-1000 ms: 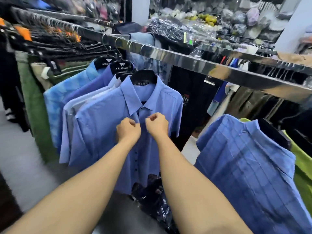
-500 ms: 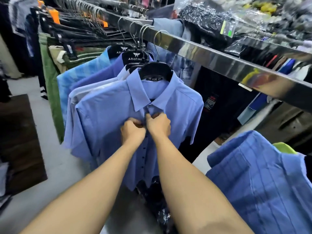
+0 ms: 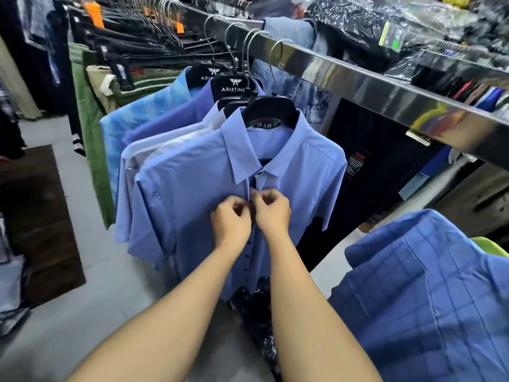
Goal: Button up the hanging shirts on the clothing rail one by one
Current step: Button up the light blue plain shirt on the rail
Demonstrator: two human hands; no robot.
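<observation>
Grip: left hand [image 3: 231, 222] and right hand [image 3: 273, 213] each pinch the placket of the front blue shirt [image 3: 192, 194] on the rail [image 3: 358, 86]. They were apart a second ago and now meet just below the collar [image 3: 239, 150] — likely fastening an upper button.

The front shirt [image 3: 192, 194] hangs on the rail [image 3: 371, 86], other shirts [image 3: 154, 142] packed behind it leftward. A separate shirt [image 3: 427, 299] lies nearer, to the right.
</observation>
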